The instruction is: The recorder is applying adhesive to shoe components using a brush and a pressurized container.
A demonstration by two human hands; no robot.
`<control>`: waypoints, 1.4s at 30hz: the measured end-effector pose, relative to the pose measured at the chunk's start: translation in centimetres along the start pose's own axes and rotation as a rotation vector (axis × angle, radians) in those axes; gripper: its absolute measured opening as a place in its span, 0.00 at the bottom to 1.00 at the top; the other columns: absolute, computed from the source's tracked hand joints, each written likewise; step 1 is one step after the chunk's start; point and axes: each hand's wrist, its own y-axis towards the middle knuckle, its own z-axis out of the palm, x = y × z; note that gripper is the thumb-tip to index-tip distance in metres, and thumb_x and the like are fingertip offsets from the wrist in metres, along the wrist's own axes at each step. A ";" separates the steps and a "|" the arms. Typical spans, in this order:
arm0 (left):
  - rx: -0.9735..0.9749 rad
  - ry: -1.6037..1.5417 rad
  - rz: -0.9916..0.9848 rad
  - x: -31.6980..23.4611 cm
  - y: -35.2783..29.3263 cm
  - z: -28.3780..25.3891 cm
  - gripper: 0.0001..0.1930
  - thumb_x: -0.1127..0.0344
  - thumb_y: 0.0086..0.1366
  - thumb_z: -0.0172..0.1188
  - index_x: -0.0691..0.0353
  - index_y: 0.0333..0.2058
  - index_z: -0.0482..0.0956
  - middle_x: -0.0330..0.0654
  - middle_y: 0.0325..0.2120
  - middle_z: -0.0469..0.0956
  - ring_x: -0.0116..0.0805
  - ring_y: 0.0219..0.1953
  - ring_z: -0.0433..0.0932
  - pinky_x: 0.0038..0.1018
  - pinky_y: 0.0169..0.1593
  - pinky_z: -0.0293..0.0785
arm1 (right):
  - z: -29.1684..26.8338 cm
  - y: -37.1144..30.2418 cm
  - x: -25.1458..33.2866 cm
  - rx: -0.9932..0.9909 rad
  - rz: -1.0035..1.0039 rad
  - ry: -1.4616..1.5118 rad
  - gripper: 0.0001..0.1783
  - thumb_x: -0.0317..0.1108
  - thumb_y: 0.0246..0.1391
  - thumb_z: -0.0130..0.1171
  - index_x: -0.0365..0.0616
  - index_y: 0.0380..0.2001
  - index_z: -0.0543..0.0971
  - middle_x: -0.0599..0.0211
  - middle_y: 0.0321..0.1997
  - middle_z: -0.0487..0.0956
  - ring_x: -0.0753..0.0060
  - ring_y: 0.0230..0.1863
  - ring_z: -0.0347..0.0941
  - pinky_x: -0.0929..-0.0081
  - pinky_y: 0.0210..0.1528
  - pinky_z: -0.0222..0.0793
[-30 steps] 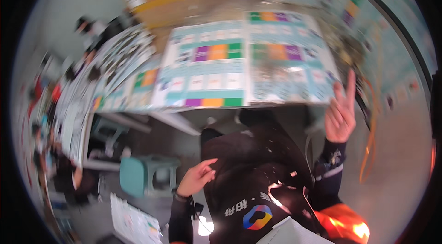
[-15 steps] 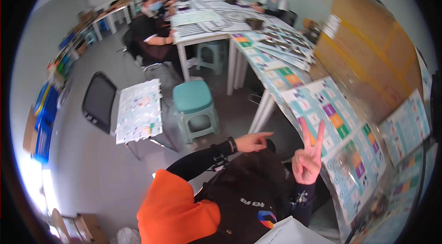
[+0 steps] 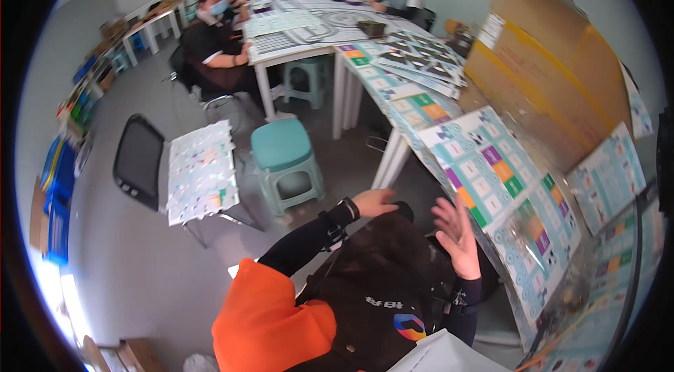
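Observation:
My left hand (image 3: pixel 374 201) reaches out flat over the black apron (image 3: pixel 393 281) on my lap, empty, with its fingers pointing right. To its right, my right hand (image 3: pixel 458 233) is raised, palm open and fingers spread, holding nothing. It hovers just short of the edge of a long white table (image 3: pixel 394 154) covered with printed sheets of coloured squares (image 3: pixel 491 165). Both forearms are in black sleeves, and an orange sleeve (image 3: pixel 270 323) fills the lower left.
A teal stool (image 3: pixel 284 154) stands on the grey floor ahead of my left hand. Left of it, a large printed sheet (image 3: pixel 202 170) lies on a frame beside a black chair (image 3: pixel 137 161). Cardboard (image 3: pixel 547 70) leans behind the table. Three people (image 3: pixel 214 42) sit at far tables.
The view swung from the table sheets toward the room on the left. My right hand went from raised fingers to an open spread palm. My left hand stopped pointing and lies flat.

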 end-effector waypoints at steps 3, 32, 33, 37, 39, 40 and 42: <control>-0.019 0.078 0.024 4.8 0.6 4.9 0.36 0.41 0.61 0.61 0.72 0.52 0.75 0.61 0.45 0.79 0.60 0.50 0.77 0.44 0.55 0.72 | -1.0 -1.9 -0.3 0.142 0.204 0.060 0.38 0.24 0.65 0.52 0.44 0.74 0.49 0.50 0.51 0.81 0.60 0.49 0.80 0.68 0.58 0.70; 0.438 0.350 0.067 4.1 1.0 7.8 0.27 0.44 0.63 0.59 0.70 0.33 0.80 0.61 0.32 0.81 0.59 0.41 0.80 0.48 0.45 0.74 | -5.9 -21.3 -8.8 0.069 0.520 -0.963 0.15 0.40 0.59 0.56 0.39 0.26 0.77 0.44 0.24 0.78 0.38 0.31 0.77 0.45 0.37 0.71; 0.438 0.358 0.058 3.8 1.3 8.6 0.27 0.44 0.63 0.59 0.70 0.33 0.80 0.61 0.32 0.81 0.59 0.41 0.80 0.48 0.45 0.74 | -6.3 -21.6 -9.6 0.071 0.513 -0.954 0.15 0.40 0.59 0.56 0.39 0.26 0.77 0.44 0.24 0.78 0.38 0.31 0.77 0.45 0.37 0.71; 0.316 0.461 0.122 3.5 3.3 10.8 0.32 0.39 0.63 0.59 0.72 0.39 0.80 0.62 0.38 0.80 0.60 0.43 0.79 0.45 0.46 0.74 | -8.8 -21.3 -13.3 -0.386 0.594 -1.286 0.15 0.42 0.60 0.57 0.42 0.26 0.75 0.48 0.22 0.79 0.42 0.28 0.78 0.47 0.32 0.73; 0.595 0.527 0.180 -0.3 3.2 9.7 0.33 0.38 0.62 0.58 0.71 0.36 0.81 0.60 0.36 0.82 0.60 0.42 0.80 0.46 0.46 0.74 | -9.5 -21.0 -13.7 -0.525 0.642 -1.270 0.14 0.40 0.59 0.59 0.42 0.26 0.75 0.49 0.24 0.80 0.42 0.30 0.78 0.48 0.33 0.73; 0.723 0.518 0.150 -3.1 2.4 8.3 0.33 0.37 0.62 0.59 0.71 0.36 0.81 0.60 0.35 0.81 0.59 0.41 0.80 0.45 0.45 0.74 | -9.7 -21.2 -13.5 -0.530 0.636 -1.268 0.14 0.40 0.59 0.59 0.42 0.26 0.75 0.49 0.24 0.80 0.42 0.30 0.78 0.48 0.33 0.73; 0.803 0.497 0.121 -4.6 1.0 5.8 0.34 0.36 0.62 0.58 0.71 0.37 0.80 0.59 0.34 0.82 0.57 0.39 0.80 0.44 0.43 0.74 | -9.9 -21.4 -12.3 -0.627 0.525 -1.154 0.12 0.37 0.57 0.61 0.41 0.26 0.74 0.49 0.27 0.79 0.43 0.32 0.78 0.50 0.34 0.72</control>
